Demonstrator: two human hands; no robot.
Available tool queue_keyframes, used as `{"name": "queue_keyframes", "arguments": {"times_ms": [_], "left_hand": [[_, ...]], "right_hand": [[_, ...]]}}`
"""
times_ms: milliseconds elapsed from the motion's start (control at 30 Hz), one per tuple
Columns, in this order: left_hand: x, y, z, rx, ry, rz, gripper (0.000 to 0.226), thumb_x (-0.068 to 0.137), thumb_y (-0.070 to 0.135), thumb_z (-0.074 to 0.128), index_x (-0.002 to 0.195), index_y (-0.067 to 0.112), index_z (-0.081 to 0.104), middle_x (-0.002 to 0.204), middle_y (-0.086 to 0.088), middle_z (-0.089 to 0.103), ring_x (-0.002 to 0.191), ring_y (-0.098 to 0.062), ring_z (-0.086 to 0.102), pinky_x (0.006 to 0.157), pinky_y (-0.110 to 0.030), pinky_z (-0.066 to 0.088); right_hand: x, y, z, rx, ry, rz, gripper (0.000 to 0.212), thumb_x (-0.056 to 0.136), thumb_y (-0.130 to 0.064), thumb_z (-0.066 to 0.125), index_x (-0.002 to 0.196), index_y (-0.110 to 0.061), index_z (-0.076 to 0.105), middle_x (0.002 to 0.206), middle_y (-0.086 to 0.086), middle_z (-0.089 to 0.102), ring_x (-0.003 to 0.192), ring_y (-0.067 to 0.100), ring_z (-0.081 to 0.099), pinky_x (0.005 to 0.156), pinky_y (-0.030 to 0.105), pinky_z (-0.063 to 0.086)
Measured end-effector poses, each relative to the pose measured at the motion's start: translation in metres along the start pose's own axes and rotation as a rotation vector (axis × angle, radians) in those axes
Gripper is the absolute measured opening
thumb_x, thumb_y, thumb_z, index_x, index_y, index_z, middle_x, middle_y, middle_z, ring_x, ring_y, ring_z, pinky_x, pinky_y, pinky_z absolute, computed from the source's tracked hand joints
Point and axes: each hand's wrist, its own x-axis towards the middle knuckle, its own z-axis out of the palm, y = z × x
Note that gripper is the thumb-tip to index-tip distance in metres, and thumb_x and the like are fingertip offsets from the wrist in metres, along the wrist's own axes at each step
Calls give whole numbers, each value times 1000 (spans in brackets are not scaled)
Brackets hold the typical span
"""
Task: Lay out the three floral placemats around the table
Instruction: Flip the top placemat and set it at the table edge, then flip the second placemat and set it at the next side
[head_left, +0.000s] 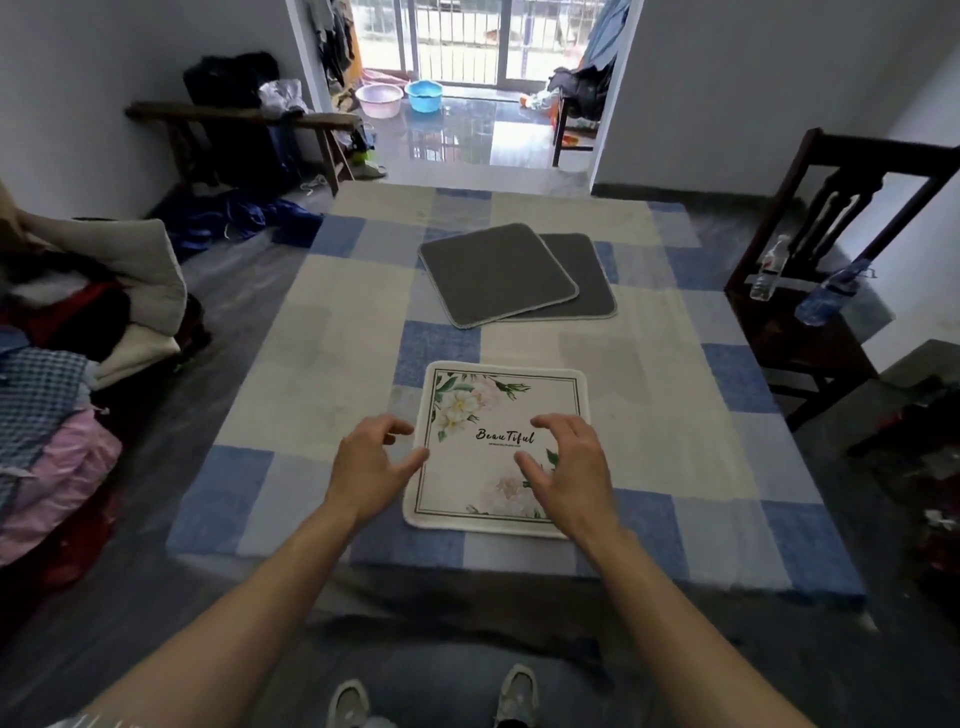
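One floral placemat (493, 410) lies face up near the table's front edge, white with flowers and the word "Beautiful". My left hand (371, 462) hovers at its left edge, fingers spread, thumb close to the border. My right hand (569, 467) is over its right half, fingers curled apart, holding nothing. Two more placemats lie grey side up in the middle of the table: the upper one (496, 273) overlaps the lower one (584, 275).
The table (332, 332) carries a blue, grey and cream checked cloth. A dark wooden chair (810, 332) with two water bottles (769, 270) stands at the right. Piled clothes (62, 353) sit at the left. A bench and basins are farther back.
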Motion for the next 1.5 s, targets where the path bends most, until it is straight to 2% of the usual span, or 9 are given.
{"name": "queue_keyframes", "arguments": {"times_ms": [200,333,433,600,767,1033,1200,1300,1500], "left_hand": [[15,-26,-47,-134,-54,42,41,78,37,78,112,19,64,112,4,65,98,-12,60,83,-32,52],[27,-59,-89,-231,-93,66,47,77,41,78,116,21,62,114,6,65,99,-9,61,83,-28,51],[32,-79,-117,-313,-138,95,49,77,41,78,118,19,61,115,6,65,100,-9,61,84,-32,54],[19,-100,-137,-379,-207,103,49,79,39,77,120,18,60,116,6,64,101,-10,61,83,-29,53],[19,-107,-151,-437,-210,63,45,81,39,75,119,20,61,115,7,64,101,-9,61,86,-31,54],[26,-119,-176,-471,-205,-56,38,80,44,73,110,23,64,106,6,68,98,-11,65,80,-34,58],[36,-134,-201,-506,-211,-56,33,87,33,70,113,16,63,109,0,68,99,-14,65,83,-38,58],[56,-148,-223,-548,-192,-51,26,89,25,68,111,12,64,102,-1,67,90,-13,62,82,-44,56],[98,-209,-282,-644,-194,3,26,90,17,67,112,4,63,103,-9,67,86,-16,61,81,-45,55]], "right_hand": [[3,-47,14,-47,35,-14,42,83,-30,75,121,-24,59,121,-2,60,113,15,55,99,33,47],[-9,-93,37,0,143,34,39,83,-31,73,119,-29,58,117,-6,60,108,9,55,95,32,49],[-27,-121,59,24,184,90,37,84,-29,72,118,-33,58,115,-11,59,105,5,56,93,32,51],[-58,-153,80,114,172,176,31,85,-28,70,116,-30,62,113,-10,62,104,3,59,87,31,54],[-57,-178,82,157,56,122,30,88,-24,68,117,-28,63,118,-12,60,110,0,56,92,31,53],[-32,-188,110,245,109,102,34,88,-21,69,121,-24,63,119,-7,62,109,6,59,92,32,53],[-18,-209,134,327,118,133,34,87,-25,69,119,-32,61,118,-9,63,107,6,59,91,33,54],[0,-229,150,330,122,147,33,88,-27,68,118,-36,59,118,-9,63,107,5,59,90,33,54],[38,-304,226,279,211,119,30,88,-19,67,118,-22,63,116,-4,65,108,8,61,91,37,54]]}}
